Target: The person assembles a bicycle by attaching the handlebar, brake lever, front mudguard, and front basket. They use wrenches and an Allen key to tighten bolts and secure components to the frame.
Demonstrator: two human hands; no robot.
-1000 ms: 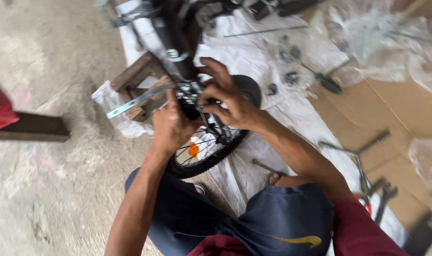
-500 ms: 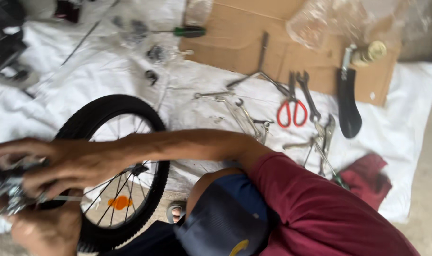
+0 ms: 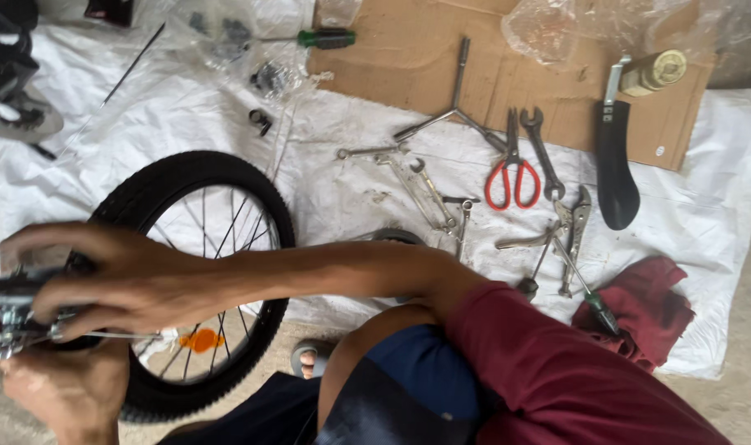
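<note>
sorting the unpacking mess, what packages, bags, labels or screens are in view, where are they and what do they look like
Flattened cardboard sheet: top centre, brown, tools lying on it.
Clear plastic bag: top right on the cardboard, crumpled, see-through.
Clear bag of small parts: top left on the white sheet, dark bits inside.
Small can: top right, lying on its side, yellowish; label too small to make out.
No screens or signs.

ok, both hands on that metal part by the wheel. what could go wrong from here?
1. Both hands, right hand above and left hand below, crowd the small metal part at the frame's edge; a slip could pinch fingers against the spokes.
2. Loose wrenches, red-handled scissors and pliers lie beside the knee; a shift could scatter them.
3. Small black hardware on the white sheet could easily get lost.
</note>
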